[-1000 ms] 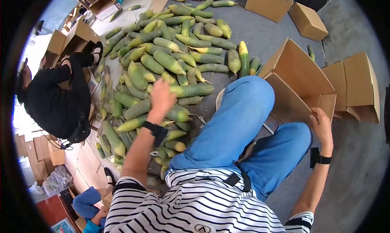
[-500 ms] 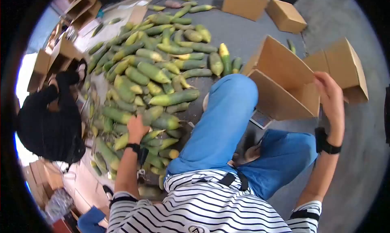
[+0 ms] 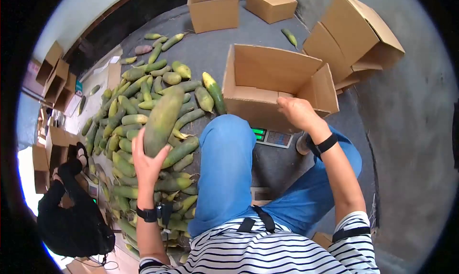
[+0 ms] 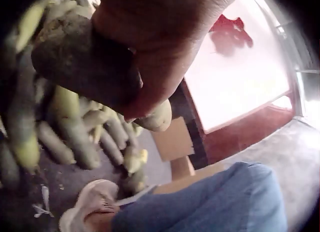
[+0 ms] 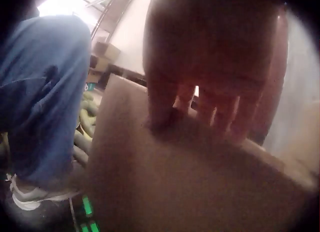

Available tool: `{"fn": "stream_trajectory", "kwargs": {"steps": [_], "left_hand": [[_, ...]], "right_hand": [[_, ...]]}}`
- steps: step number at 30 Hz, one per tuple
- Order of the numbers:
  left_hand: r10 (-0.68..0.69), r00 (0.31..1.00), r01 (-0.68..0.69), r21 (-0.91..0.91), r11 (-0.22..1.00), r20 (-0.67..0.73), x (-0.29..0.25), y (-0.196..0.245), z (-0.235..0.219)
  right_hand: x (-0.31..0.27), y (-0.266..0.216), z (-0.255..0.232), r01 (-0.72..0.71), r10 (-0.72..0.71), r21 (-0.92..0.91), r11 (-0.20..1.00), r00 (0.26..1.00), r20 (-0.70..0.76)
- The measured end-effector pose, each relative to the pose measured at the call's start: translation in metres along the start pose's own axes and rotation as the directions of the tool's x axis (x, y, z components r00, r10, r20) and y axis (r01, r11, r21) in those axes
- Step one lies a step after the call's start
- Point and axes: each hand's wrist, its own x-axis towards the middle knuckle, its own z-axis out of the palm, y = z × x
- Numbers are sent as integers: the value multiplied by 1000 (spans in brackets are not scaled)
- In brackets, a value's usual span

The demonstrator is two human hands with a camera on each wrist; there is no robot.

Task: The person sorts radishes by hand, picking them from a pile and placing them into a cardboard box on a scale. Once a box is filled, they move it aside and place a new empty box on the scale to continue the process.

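Left fingers (image 3: 138, 144) around green radish (image 3: 164, 120)

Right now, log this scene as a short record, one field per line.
Left hand: grips one large radish over the pile
Right hand: grips the near rim of the box, fingers inside
Box: to the right of the pile, top open
Scale: at the box's near side, green display lit, reading too small to tell
Other person: dressed in black, at the head view's left
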Motion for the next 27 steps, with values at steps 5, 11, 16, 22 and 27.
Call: {"fn": "stream_trajectory", "kwargs": {"steps": [5, 11, 16, 22, 27], "left_hand": [[440, 878, -429, -100, 898, 187, 93, 125, 69], [493, 527, -491, -226, 841, 692, 142, 182, 214], [375, 305, -469, -204, 859, 875, 144, 197, 275], [362, 247, -298, -285, 911, 899, 153, 176, 296], [508, 375, -404, -356, 843, 775, 141, 175, 226]], "right_hand": [[-18, 6, 21, -4, 18, 108, 994, 991, -134], [-20, -19, 16, -17, 44, 87, 996, 946, -322], [-23, -39, 13, -148, 123, -57, 987, 939, -321], [-26, -46, 14, -219, 180, -137, 966, 951, -253], [-21, -45, 17, -153, 120, -166, 974, 974, -193]]}}
